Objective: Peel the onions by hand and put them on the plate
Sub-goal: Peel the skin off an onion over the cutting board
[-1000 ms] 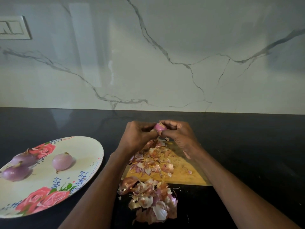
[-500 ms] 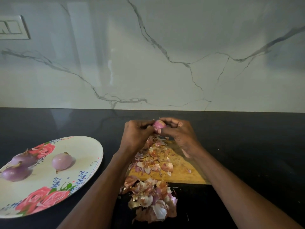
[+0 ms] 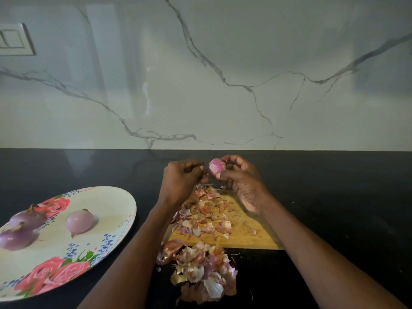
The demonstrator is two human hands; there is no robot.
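My right hand holds a small pink onion up over the far end of a wooden cutting board. To the left of the onion is my left hand, its fingers curled and its fingertips pinching at the onion's skin on the left side. A white plate with a rose pattern lies at the left on the black counter. On it lie three peeled onions: one pale, two darker purple.
Loose onion skins cover the left part of the board, and a bigger heap of skins lies on the counter in front of it. A marble wall with a switch plate stands behind the counter.
Both hands have lifted the onion slightly. My left hand has drawn a little to the left, and more of the onion shows in my right hand.
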